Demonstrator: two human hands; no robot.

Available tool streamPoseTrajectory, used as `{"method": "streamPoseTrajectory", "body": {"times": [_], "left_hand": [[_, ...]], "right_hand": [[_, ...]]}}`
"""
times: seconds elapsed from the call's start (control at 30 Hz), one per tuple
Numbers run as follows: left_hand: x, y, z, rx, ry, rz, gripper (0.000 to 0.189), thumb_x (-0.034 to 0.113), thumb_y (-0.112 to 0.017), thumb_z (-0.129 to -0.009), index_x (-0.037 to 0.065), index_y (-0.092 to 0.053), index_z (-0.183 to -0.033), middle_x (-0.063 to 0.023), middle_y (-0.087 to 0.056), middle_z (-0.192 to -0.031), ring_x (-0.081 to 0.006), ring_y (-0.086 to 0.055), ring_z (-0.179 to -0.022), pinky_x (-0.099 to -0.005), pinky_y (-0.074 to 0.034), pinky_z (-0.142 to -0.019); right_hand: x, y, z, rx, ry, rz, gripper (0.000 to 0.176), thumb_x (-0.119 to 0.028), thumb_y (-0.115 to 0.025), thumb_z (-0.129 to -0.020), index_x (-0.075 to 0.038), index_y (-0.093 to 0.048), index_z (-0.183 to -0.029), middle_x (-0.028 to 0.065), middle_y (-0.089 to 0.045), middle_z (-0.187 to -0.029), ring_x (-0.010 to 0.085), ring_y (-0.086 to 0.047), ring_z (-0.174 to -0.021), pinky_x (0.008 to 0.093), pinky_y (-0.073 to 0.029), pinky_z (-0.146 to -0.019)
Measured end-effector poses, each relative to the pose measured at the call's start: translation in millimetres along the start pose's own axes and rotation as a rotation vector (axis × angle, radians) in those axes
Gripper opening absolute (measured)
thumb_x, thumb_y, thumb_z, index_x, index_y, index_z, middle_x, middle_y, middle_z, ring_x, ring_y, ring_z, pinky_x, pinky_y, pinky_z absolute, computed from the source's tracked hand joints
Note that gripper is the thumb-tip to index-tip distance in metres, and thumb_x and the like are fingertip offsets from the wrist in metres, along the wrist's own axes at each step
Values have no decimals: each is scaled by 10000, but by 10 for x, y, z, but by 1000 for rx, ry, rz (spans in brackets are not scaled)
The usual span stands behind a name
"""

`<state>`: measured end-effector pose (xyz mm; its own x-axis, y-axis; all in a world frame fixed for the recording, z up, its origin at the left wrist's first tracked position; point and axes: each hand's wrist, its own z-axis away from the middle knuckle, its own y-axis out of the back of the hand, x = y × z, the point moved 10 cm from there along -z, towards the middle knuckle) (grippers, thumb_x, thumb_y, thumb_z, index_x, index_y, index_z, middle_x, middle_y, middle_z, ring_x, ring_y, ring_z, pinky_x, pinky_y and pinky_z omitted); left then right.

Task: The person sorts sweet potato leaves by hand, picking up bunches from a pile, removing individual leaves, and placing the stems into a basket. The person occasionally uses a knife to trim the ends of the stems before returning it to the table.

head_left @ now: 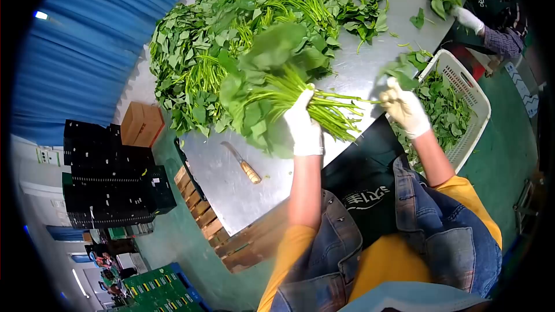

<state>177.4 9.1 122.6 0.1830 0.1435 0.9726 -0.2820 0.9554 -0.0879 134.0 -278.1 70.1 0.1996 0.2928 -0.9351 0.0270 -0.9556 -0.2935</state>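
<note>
My left hand (303, 126), in a white glove, is closed round the stems of a bunch of leafy greens (283, 89). The leaves point left and the cut stems stick out to the right, above the metal table. My right hand (407, 111), also gloved, has its fingers pinched together at the stem ends, near the basket. A leafy stem (403, 74) shows at those fingertips, slightly blurred. Below my left hand, a knife (250, 171) with a wooden handle and a curved blade lies on the table (231, 196).
A large heap of greens (191, 52) covers the table's far left. On my right stands a white plastic basket (483, 101) holding loose leaves. Across the table, a co-worker's gloved hands (468, 20) hold greens. Black crates (104, 179) and a cardboard box (141, 124) stand left.
</note>
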Motion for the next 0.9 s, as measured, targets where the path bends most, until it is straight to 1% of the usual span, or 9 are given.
{"method": "streamPoseTrajectory", "body": {"times": [0.03, 0.1, 0.17, 0.23, 0.3, 0.8, 0.83, 0.87, 0.9], "left_hand": [[-9, 50, -67, -8, 28, 53, 216, -34, -690, -771, -53, -637, -980, -97, -634, -882, -180, -607, -778, -306, -512, -738], [202, 177, 3, 17, -64, -28, 202, 8, -664, -812, -56, -631, -1000, -101, -628, -884, -188, -606, -803, -310, -506, -763], [41, 156, -101, -163, 3, 369, 198, 27, -622, -841, -63, -619, -1017, -113, -626, -911, -197, -603, -840, -307, -495, -796], [-199, 78, -230, -257, 231, 818, 214, 31, -591, -847, -68, -609, -1036, -123, -625, -940, -198, -597, -872, -312, -489, -819], [-222, -26, -190, -361, 248, 881, 247, 17, -586, -831, -72, -596, -1061, -130, -625, -934, -204, -598, -868, -319, -493, -819], [42, -256, 372, -285, 207, 506, 237, 9, -560, -830, -53, -573, -1058, -116, -617, -909, -214, -601, -850, -341, -515, -810], [192, -314, 464, -305, 174, 447, 240, 4, -560, -831, -57, -570, -1063, -114, -616, -909, -212, -603, -842, -341, -518, -804], [262, -361, 582, -302, 263, 461, 230, -4, -568, -825, -66, -578, -1046, -116, -623, -913, -204, -611, -834, -340, -523, -792], [231, -384, 582, -308, 268, 461, 230, -4, -568, -825, -66, -578, -1046, -116, -623, -913, -204, -611, -834, -340, -523, -792]], "right_hand": [[6, 338, 173, 109, 282, 867, 244, -109, -604, -892, 4, -562, -1103, 61, -635, -889, 110, -593, -769, 246, -482, -660], [-512, 378, 318, 113, -246, -90, 197, -92, -641, -855, 12, -615, -1020, 36, -632, -778, 125, -595, -677, 273, -487, -593], [-507, 1063, 512, 234, -434, 429, 188, -112, -678, -814, 28, -651, -937, 96, -639, -695, 207, -638, -637, 349, -501, -585], [-327, 2029, 870, 219, -438, 1719, 232, -247, -736, -729, -47, -665, -823, 143, -650, -736, 276, -654, -685, 370, -513, -622], [-294, 2093, 924, 240, -415, 1919, 313, -293, -760, -670, -40, -639, -809, 195, -641, -784, 351, -642, -740, 446, -502, -657], [-1177, -967, -214, -213, 358, 1043, 344, -263, -613, -852, -13, -669, -1081, 142, -697, -934, 183, -674, -811, 294, -508, -740], [-886, -1013, -261, -181, -275, 463, 357, -266, -600, -876, -8, -650, -1119, 87, -696, -936, 132, -645, -798, 274, -500, -743], [-946, -1289, -287, -417, 72, 608, 341, -245, -580, -895, -11, -643, -1135, 52, -674, -901, 108, -608, -762, 262, -493, -722], [-662, -1276, -295, -360, -272, 439, 295, -223, -591, -891, -6, -653, -1081, 47, -656, -864, 108, -592, -734, 257, -481, -689]]}}
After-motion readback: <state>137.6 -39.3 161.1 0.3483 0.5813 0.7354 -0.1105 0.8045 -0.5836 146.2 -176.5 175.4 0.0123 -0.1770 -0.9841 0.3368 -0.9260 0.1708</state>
